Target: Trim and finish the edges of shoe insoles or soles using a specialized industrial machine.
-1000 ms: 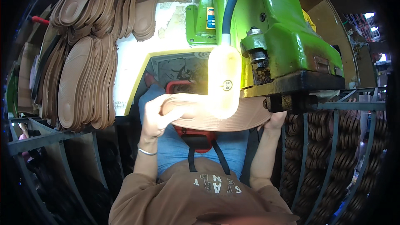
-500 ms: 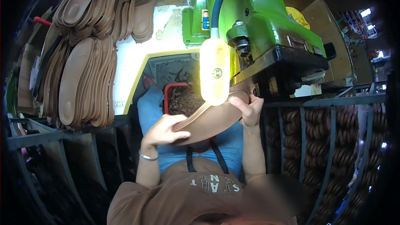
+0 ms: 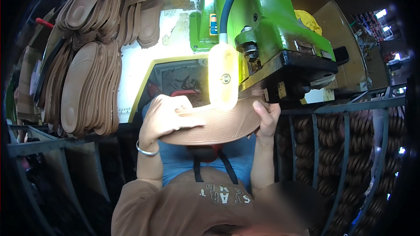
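A brown shoe sole [image 3: 218, 130] with a textured face is stretched between my hands, lying nearly crosswise above my lap. At its left end my left hand [image 3: 162, 117] is closed round it, the fingers lying over its face. My right hand [image 3: 267, 119] pinches the right end, thumb on the face, other fingers partly hidden behind. The upper edge near that end meets the black working head [image 3: 297, 72] of a green machine [image 3: 273, 13]; the exact contact point cannot be made out. A glowing lamp [image 3: 223, 76] hangs in front of the sole's upper edge.
Stacked brown soles [image 3: 81, 85] stand on the white tabletop [image 3: 135, 70] at left. A red-rimmed bin [image 3: 181, 92] of scraps is partly hidden behind the sole. Metal racks flank me; the right rack [image 3: 348, 148] holds many brown soles. A cardboard box [image 3: 345, 39] stands behind the machine.
My left hand has moved up and to the left, swinging the sole's left end up so that it lies more level. My right hand stays near the machine head, slightly lower.
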Motion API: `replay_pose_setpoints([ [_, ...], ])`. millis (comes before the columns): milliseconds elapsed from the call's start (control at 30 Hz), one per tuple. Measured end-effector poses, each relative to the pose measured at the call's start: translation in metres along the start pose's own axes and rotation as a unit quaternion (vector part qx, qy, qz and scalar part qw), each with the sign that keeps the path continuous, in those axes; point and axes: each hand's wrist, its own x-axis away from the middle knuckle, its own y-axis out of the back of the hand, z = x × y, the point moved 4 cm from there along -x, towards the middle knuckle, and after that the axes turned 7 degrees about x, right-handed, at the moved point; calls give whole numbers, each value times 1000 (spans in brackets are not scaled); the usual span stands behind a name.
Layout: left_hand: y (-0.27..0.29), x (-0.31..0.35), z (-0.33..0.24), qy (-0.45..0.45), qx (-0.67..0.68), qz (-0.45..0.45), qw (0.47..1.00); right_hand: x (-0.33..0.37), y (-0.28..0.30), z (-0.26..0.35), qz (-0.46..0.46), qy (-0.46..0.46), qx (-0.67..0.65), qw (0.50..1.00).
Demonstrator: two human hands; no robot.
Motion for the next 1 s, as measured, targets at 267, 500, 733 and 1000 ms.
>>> replay_pose_setpoints([
  [267,-48,71,41,143,116,-132,974,0,-40,-11,130,-43,31,990],
  [500,-88,-21,7,84,173,-177,965,21,4,-24,-18,65,210,975],
  [733,-127,-24,27,40,258,-253,932,181,38,-77,203,-309,154,916],
  [1000,-143,-10,39,119,408,-219,878,165,135,-2,24,-211,138,967],
])
